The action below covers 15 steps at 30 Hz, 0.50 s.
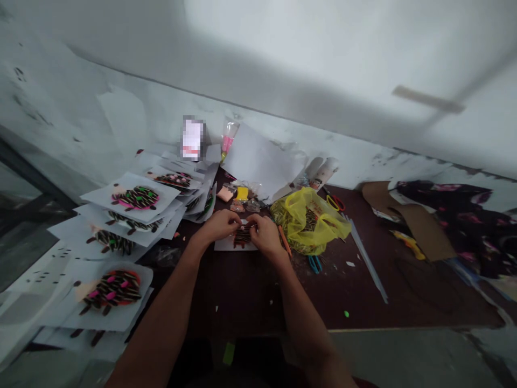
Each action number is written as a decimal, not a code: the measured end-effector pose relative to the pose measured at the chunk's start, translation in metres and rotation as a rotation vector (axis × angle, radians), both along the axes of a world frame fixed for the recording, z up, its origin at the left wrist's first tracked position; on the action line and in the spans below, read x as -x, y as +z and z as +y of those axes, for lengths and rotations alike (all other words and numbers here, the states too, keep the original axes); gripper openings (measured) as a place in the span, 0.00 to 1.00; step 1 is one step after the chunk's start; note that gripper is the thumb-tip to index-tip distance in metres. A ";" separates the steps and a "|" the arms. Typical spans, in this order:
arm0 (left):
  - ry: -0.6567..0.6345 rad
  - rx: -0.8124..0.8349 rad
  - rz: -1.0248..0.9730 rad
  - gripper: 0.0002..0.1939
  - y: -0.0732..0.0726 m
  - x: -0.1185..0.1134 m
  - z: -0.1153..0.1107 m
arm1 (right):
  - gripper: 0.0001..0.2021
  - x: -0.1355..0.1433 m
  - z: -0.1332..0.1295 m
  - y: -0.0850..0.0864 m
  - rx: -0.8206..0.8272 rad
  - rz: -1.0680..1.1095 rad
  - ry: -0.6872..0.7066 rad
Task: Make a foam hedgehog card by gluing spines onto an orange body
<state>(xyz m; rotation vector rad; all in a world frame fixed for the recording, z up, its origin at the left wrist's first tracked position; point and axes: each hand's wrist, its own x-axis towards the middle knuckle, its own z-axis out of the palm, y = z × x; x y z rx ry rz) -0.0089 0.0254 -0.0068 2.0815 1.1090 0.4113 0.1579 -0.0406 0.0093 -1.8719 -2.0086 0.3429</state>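
A white card lies on the dark table between my hands, bearing a small figure of dark brown strips. Over the card's left side is my left hand, its thumb and forefinger pinched together near the figure's top. From the right, my right hand reaches the same figure with bent fingers pressed together at its upper edge. Anything in either pinch is too small or hidden to name. Just beyond the hands sit lumps of yellow clay and peach clay, with plastic wrappings.
Finished stick-and-clay hedgehog cards are stacked at the left. A yellow mesh bag of short sticks stands to the right, near blue-handled scissors and clear strips. White paper leans on the wall; cardboard lies far right.
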 end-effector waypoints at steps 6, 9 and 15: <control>0.166 0.101 -0.223 0.19 0.008 -0.004 -0.001 | 0.11 0.000 0.001 0.000 -0.047 0.097 -0.010; 0.265 0.275 -0.354 0.24 0.012 -0.006 -0.003 | 0.10 0.003 0.000 0.000 -0.051 0.311 0.049; 0.196 0.283 -0.463 0.20 0.013 -0.011 -0.006 | 0.11 0.006 0.001 -0.006 -0.023 0.575 0.108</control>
